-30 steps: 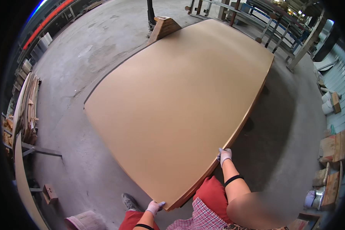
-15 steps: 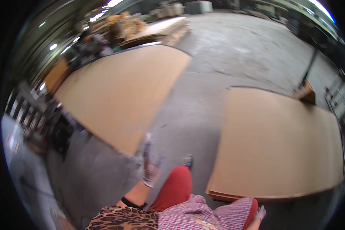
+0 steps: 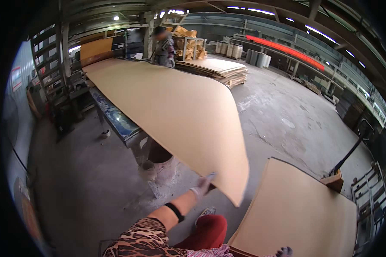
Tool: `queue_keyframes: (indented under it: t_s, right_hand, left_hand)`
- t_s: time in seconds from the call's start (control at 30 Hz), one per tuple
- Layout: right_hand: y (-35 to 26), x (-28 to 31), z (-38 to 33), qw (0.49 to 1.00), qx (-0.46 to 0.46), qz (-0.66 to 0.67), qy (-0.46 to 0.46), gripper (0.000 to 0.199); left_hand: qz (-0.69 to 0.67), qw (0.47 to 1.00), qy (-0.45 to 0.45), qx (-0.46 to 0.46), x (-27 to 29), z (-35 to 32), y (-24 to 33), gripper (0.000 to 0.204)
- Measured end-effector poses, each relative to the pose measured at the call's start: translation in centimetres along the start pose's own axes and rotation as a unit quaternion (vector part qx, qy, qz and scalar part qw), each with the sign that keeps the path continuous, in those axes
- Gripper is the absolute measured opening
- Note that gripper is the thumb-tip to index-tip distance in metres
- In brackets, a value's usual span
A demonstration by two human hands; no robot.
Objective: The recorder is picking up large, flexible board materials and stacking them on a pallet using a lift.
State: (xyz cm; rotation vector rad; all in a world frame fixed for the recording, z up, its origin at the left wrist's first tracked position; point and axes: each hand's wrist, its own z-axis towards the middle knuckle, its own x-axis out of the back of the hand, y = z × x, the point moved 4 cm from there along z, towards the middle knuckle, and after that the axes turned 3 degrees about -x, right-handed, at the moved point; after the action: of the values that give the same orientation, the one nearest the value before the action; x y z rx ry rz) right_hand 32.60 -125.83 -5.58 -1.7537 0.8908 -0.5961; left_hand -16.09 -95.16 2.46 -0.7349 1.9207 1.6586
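A large thin tan sheet (image 3: 171, 107) stretches from the far left toward me, its near corner jutting past a blue-topped table (image 3: 116, 115). My left hand (image 3: 203, 185), in a pale work glove, is closed on the sheet's near left edge, close to that corner. The fingers are partly hidden by the sheet. At the lower edge of the view, my gloved right hand (image 3: 284, 252) is over the near part of a stack of similar tan sheets (image 3: 304, 205). Its fingertips look apart and nothing shows in them; the rest of it is cut off.
A person (image 3: 163, 49) stands at the sheet's far side. Behind is a stack of sheets (image 3: 214, 66) on the floor. A bucket (image 3: 165, 169) is under the table end. A pallet-jack handle (image 3: 349, 150) rises beyond the right stack; metal racks (image 3: 369, 201) stand at far right.
My view has swung up and left. My left hand, earlier blurred near the sheet's corner, now grips its edge. The sheet's near corner now reaches farther right, nearer the right stack.
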Motion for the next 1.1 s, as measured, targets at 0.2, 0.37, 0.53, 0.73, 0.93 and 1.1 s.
queue_keyframes:
  t_s: [0.2, 0.37, 0.53, 0.73, 0.93, 1.1]
  right_hand:
    - [-5.8, -28.4, -13.4, 0.892, 0.127, 0.071, -0.428, 0.056]
    - [-17.4, -33.7, -5.5, 0.878, 0.137, 0.331, -0.318, 0.043]
    - [-27.9, -29.4, 6.4, 0.902, 0.280, 0.178, -0.276, 0.035]
    - [-40.5, -13.2, 11.7, 0.906, 0.224, 0.247, -0.260, 0.031]
    - [-48.7, 15.4, 13.1, 0.913, 0.345, 0.196, -0.097, 0.041]
    - [-50.6, 40.2, 19.2, 0.916, 0.296, 0.271, 0.017, 0.045]
  left_hand:
    - [-0.067, 0.990, -0.071, 0.100, -11.8, -4.1, -0.4, 0.029]
    - [-0.130, 0.990, -0.008, 0.053, -6.9, 1.7, 2.7, 0.026]
    - [-0.143, 0.977, 0.091, -0.129, 5.1, 9.7, 20.3, 0.036]
    - [0.057, 0.963, 0.061, -0.256, 3.9, 11.3, 27.3, 0.032]
    - [0.088, 0.991, 0.052, -0.082, 11.4, 5.5, 27.0, 0.047]
    - [0.093, 0.992, -0.081, -0.004, -3.7, -1.3, 1.2, 0.039]
